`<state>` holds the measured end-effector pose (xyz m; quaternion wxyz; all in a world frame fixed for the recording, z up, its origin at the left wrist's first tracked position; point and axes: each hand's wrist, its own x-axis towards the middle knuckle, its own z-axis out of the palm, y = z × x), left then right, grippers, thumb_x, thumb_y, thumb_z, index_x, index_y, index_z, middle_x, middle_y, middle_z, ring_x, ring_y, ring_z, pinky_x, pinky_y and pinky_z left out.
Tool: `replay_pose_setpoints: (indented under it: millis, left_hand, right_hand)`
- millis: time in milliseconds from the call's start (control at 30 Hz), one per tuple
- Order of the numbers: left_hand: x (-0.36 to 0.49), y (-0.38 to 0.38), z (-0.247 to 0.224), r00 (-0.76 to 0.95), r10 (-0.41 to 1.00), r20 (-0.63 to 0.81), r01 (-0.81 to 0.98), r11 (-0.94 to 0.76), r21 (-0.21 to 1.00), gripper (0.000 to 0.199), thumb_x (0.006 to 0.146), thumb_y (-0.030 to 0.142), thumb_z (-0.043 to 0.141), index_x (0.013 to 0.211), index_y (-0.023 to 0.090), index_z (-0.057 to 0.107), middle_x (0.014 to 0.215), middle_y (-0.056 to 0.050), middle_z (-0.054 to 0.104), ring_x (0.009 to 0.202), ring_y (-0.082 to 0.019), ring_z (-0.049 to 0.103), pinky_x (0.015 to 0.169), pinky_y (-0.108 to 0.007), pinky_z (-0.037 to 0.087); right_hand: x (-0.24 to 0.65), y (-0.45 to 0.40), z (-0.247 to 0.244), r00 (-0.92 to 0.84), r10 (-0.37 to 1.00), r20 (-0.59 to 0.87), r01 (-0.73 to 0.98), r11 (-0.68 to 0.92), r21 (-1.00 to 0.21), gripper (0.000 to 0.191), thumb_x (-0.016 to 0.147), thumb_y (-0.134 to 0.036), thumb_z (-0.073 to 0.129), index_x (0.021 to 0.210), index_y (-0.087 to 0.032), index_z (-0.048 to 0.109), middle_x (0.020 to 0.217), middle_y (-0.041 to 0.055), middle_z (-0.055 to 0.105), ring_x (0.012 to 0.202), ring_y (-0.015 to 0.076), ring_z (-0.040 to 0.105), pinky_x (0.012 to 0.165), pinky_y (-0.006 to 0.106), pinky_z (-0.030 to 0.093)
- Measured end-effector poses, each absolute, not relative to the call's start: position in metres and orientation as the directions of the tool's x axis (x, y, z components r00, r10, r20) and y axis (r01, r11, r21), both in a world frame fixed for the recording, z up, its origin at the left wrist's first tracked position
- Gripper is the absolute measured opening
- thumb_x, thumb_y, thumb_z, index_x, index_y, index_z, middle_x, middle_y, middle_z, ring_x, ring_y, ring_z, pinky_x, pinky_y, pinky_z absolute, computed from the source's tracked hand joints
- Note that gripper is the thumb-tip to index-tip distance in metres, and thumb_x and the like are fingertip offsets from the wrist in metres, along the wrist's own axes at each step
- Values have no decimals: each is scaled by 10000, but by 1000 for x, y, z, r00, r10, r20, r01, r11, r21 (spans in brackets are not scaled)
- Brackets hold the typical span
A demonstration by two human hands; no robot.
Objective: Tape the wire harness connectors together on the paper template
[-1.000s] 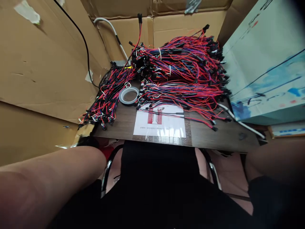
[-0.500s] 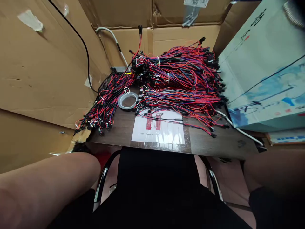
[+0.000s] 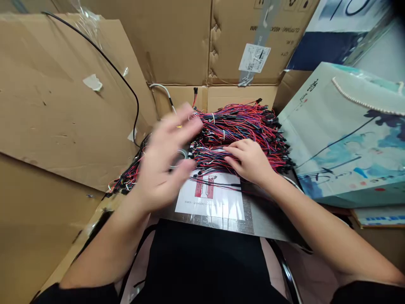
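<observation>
My left hand (image 3: pixel 164 164), smeared by motion, is raised above the table with its fingers and thumb apart and nothing visible in it. It covers part of a tape roll (image 3: pixel 184 154) and part of a left pile of wire harnesses (image 3: pixel 126 175). Palm down, my right hand (image 3: pixel 251 160) reaches onto the front bundle of red and black wires (image 3: pixel 207 157). Its thumb and fingers are spread, with fingertips at the wires. Behind lies a thicker stack of tied wire harnesses (image 3: pixel 243 120), black connectors at both ends.
A printed sheet (image 3: pixel 205 207) lies under clear tape on the dark table (image 3: pixel 265 215). Cardboard walls (image 3: pixel 180 46) enclose the back and left. A pale blue paper bag (image 3: pixel 335 143) stands at the right. A black cable (image 3: pixel 110 63) hangs down the left wall.
Both hands have come into view over the table, the left raised near the tape roll, the right at the front wire bundle. The camera has tilted up, showing more of the cardboard.
</observation>
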<state>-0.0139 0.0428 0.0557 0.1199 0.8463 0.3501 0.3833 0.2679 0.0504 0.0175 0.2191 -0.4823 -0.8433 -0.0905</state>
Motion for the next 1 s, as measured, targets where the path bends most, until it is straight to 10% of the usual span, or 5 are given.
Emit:
replay_pose_setpoints:
  millis: [167,333,733,1000]
  left_hand:
    - [2,80,4,701,633,328,613,-770,176,360,951,305,555,1303,241,594,1371,-82,578,1245,-258,555,1161,-592,315]
    - [5,91,-18,663,631,403,671,-739,55,197,967,274,514,1025,241,700,1300,-45,628,1167,-232,592,1181,-548,292]
    - [6,93,-27,560,697,447,665,-700,260,125,954,268,539,965,232,659,1250,-28,657,1169,-203,589,1177,-505,289]
    - [6,89,-28,544,716,437,669,-685,288,107,920,226,563,857,209,649,1288,-43,634,1153,-240,570,1038,-464,422]
  right_hand:
    - [267,68,-14,-491,823,286,871,459,174,271,991,-300,439,937,-163,666,958,91,652,900,214,530,785,360,319]
    - [263,65,-11,-491,809,324,871,468,152,277,954,-405,528,1034,-166,642,1135,110,622,1012,238,511,822,353,322]
    - [260,59,-4,-534,805,259,845,497,197,180,965,-196,445,935,-168,620,1063,107,641,951,228,555,787,355,384]
    - [301,51,49,158,783,602,644,380,-663,288,1029,-468,332,1121,-231,468,715,7,571,528,107,494,529,273,378]
